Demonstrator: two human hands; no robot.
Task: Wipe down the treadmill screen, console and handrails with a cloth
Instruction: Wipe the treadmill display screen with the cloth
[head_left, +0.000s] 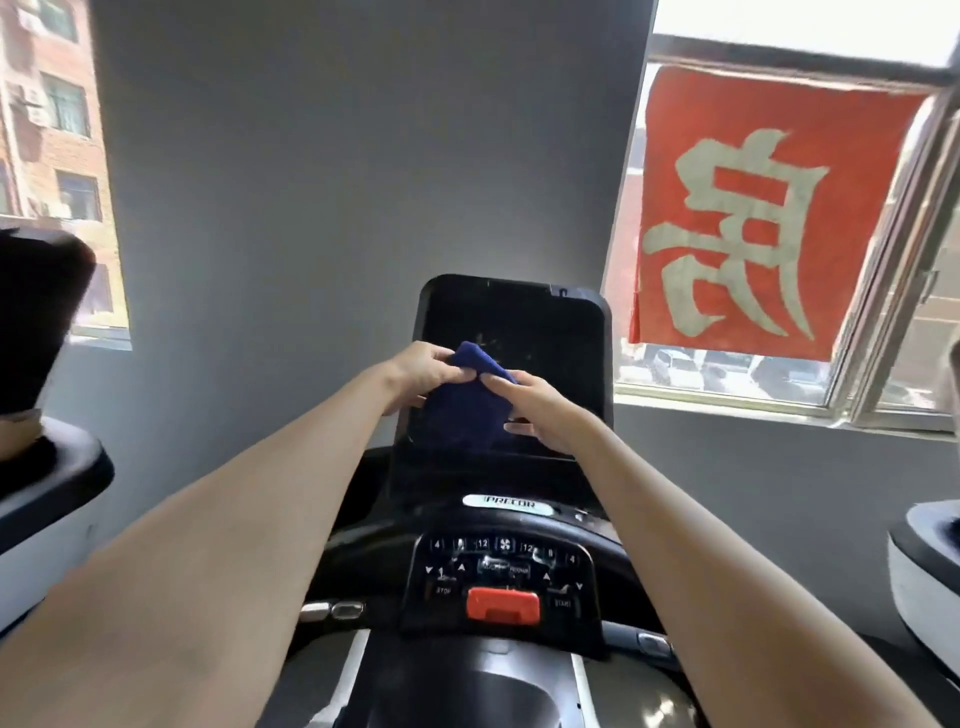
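A dark blue cloth hangs in front of the treadmill's black screen, held up by both hands. My left hand pinches its upper left part, and my right hand grips its right edge with curled fingers. Below the screen lies the console with numbered buttons and a red stop clip. A curved black handrail wraps around the console; my forearms hide much of it.
A second machine's black screen and grey console stand at the left. Another machine's white housing is at the right edge. A red banner hangs in the window at the right. A grey wall is behind the treadmill.
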